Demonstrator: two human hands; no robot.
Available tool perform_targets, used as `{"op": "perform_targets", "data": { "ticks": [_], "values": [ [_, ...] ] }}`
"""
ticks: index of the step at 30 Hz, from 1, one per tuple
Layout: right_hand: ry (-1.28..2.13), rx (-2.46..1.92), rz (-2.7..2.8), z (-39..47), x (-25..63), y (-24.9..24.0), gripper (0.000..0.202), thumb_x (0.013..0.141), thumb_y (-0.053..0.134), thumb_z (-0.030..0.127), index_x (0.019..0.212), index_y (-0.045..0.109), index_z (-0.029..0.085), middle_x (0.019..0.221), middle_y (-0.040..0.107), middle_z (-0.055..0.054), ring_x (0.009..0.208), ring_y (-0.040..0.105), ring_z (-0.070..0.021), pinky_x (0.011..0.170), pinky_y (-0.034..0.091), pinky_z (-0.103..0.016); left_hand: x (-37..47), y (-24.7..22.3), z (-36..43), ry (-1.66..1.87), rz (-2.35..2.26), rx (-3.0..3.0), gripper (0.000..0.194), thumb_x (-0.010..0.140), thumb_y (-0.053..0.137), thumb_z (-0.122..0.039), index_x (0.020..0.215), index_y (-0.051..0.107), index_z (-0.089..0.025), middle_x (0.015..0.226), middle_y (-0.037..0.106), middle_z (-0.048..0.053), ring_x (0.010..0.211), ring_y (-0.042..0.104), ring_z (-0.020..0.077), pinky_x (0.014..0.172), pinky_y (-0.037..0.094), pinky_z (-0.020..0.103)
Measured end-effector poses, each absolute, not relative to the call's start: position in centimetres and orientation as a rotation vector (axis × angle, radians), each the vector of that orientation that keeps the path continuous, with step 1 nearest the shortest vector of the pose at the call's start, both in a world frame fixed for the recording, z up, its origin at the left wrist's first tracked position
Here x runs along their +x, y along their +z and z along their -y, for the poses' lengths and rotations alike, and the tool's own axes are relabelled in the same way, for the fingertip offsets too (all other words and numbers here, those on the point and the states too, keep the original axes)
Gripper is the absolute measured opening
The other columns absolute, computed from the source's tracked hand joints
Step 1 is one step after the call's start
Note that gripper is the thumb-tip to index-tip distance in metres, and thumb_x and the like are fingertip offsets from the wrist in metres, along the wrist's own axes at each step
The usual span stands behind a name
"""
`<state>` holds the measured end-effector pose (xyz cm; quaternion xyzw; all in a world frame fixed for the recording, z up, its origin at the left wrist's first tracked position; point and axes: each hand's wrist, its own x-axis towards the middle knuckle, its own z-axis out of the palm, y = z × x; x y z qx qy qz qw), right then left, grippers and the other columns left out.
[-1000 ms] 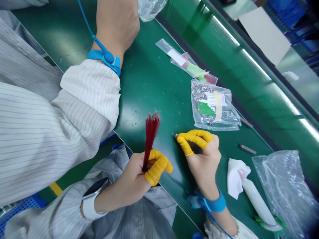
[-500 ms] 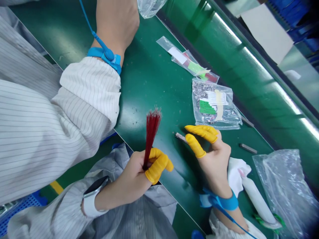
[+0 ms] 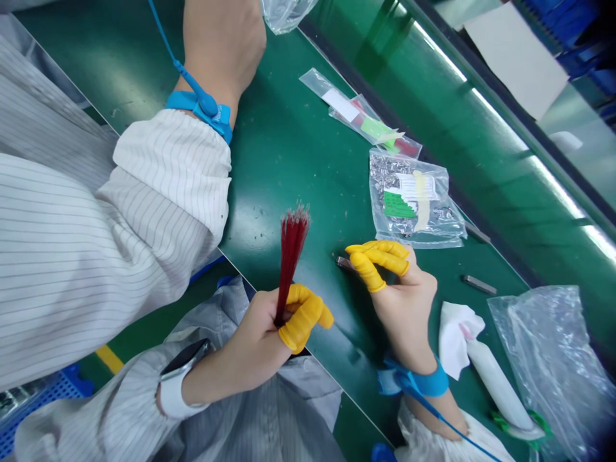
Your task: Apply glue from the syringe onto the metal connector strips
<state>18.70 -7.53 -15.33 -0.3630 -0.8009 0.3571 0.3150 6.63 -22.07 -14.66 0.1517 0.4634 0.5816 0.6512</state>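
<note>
Left hand (image 3: 269,333) is gripping a bundle of red wires (image 3: 290,256) in a closed fist at the near edge of the green bench (image 3: 289,147), yellow finger cots on the thumb and forefinger, wires fanning upward and away from the fist. Right hand (image 3: 399,292) is resting on the bench just to the right, cot-covered fingertips (image 3: 368,269) pinching together on a small metal piece (image 3: 343,262) lying on the bench surface; only its end is showing past the fingertips. The two hands are sitting apart, the wire tips hanging above the bench left of the metal piece. A blue wrist strap (image 3: 423,382) is sitting on the right wrist and a white watch (image 3: 180,378) on the left. Just beyond the right hand a clear bag of small silver parts (image 3: 414,202) is lying flat, with a second narrow bag (image 3: 359,115) overlapping past it. To the right, a thin metal bar (image 3: 479,284) is lying on its own, near a white wipe (image 3: 455,337) wrapped around a white tube (image 3: 495,385), and a crumpled plastic bag (image 3: 553,359). A co-worker's hand (image 3: 224,45) in a striped white sleeve (image 3: 158,192) is resting on the bench at the far left, with its own blue strap.
</note>
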Motion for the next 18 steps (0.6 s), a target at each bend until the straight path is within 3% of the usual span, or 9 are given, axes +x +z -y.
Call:
{"op": "perform_targets", "data": {
  "ticks": [6,8,10,12,16,18],
  "values": [
    [0.948,-0.951,2.146,7.4,18.8,-15.6,0.007,0.081,0.071,0.033,0.076,0.073,0.028,0.081,0.072,0.0,0.085,0.06,-0.0206,0.086,0.043,-0.04,6.5,-14.6,22.0,1.325,-1.065,0.349,0.042,0.085,0.059,-0.053,0.077,0.061,-0.013,0.055,0.04,-0.004,0.047,0.031,0.0059,0.044,0.022,0.021],
    [0.953,-1.013,2.127,7.3,19.2,-15.7,0.016,0.079,0.072,0.04,0.088,0.073,0.028,0.091,0.072,-0.002,0.091,0.06,-0.0217,0.087,0.045,-0.041,6.5,-14.4,21.9,1.346,-1.053,0.331,0.042,0.083,0.061,-0.054,0.074,0.06,-0.013,0.055,0.042,-0.004,0.046,0.031,0.0054,0.043,0.022,0.021],
    [0.935,-1.123,2.014,7.6,19.9,-15.4,0.039,0.076,0.073,0.046,0.109,0.068,0.027,0.104,0.07,-0.003,0.092,0.06,-0.0214,0.084,0.047,-0.039,6.4,-14.2,21.7,1.369,-0.997,0.298,0.045,0.081,0.062,-0.057,0.072,0.06,-0.014,0.053,0.043,-0.004,0.043,0.03,0.0049,0.042,0.02,0.021],
    [0.896,-1.207,1.835,8.4,20.8,-14.7,0.048,0.077,0.072,0.045,0.12,0.062,0.027,0.11,0.067,-0.004,0.089,0.061,-0.0191,0.079,0.049,-0.035,6.4,-14.0,21.3,1.38,-0.906,0.24,0.048,0.081,0.059,-0.061,0.071,0.061,-0.014,0.047,0.041,-0.005,0.04,0.026,0.0045,0.04,0.016,0.02],
    [1.098,-1.154,1.908,11.8,22.1,-12.2,0.013,0.08,0.071,0.033,0.092,0.072,0.027,0.087,0.071,-0.002,0.076,0.064,-0.0143,0.068,0.053,-0.024,6.8,-13.2,20.0,1.415,-0.7,0.098,0.045,0.082,0.06,-0.058,0.071,0.059,-0.015,0.043,0.033,-0.008,0.038,0.015,0.0038,0.036,0.01,0.018],
    [1.324,-1.028,2.035,13.6,22.3,-11.2,0.01,0.076,0.075,0.034,0.083,0.073,0.027,0.075,0.071,0.0,0.061,0.062,-0.012,0.056,0.052,-0.019,7.1,-12.6,19.3,1.437,-0.64,0.052,0.041,0.081,0.063,-0.053,0.068,0.055,-0.015,0.043,0.031,-0.009,0.038,0.012,0.0037,0.035,0.01,0.016]
  ]
}}
